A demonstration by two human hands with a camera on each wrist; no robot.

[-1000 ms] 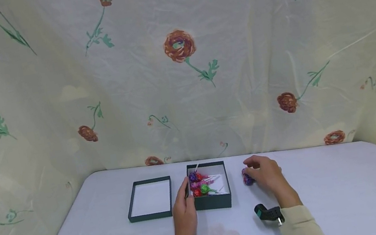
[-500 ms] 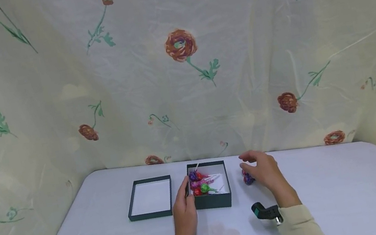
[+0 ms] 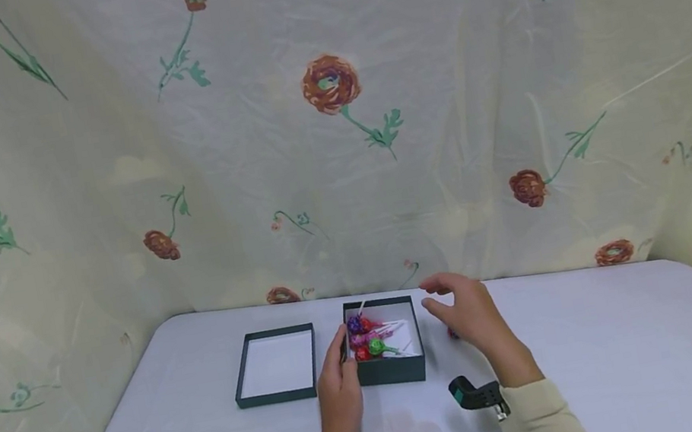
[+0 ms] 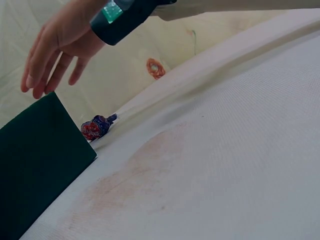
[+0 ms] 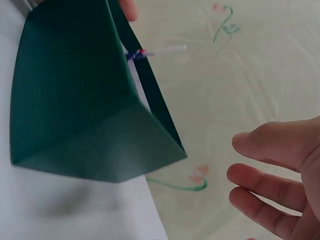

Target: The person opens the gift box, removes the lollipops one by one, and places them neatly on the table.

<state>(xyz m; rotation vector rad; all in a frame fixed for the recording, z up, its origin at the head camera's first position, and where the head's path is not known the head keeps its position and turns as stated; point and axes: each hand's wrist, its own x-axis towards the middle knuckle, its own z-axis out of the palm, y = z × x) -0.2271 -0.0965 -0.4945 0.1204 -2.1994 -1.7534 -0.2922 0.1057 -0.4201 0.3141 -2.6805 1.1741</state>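
Presently, contents as recorded, with the green box (image 3: 387,351) taken as landmark.

Item: green box, open, standing on the white desk (image 3: 622,360). Several wrapped lollipops (image 3: 368,339) lay inside it, purple, red, pink and green heads with white sticks, one stick (image 5: 165,49) poking over the far wall in the right wrist view. Judged the larger part of the packing, already done.

Item: box lid (image 3: 275,366), dark green with a white inside, lying face up just left of the box and apart from it. Not yet fitted.

Item: one loose lollipop (image 4: 95,127), red and blue wrapper, lying on the desk just right of the box near its corner. In the head view it was almost hidden behind the right hand, only a sliver showing (image 3: 453,334). Judged the one piece left outside, so far as the views showed.

Item: left hand (image 3: 340,391), resting against the left wall of the box, fingers straight along it, thumb side uppermost; it steadied the box rather than gripped it, as far as could be told.

Item: right hand (image 3: 463,311), hovering above the desk right of the box and over the loose lollipop, fingers spread and relaxed, holding nothing. The left wrist view showed its fingers (image 4: 42,65) hanging apart above the box corner, well clear of the lollipop.

Item: flowered cloth (image 3: 330,87), hung behind and to both sides of the desk.

Remaining, by judgement: the loose lollipop to go in, the lid to go on.
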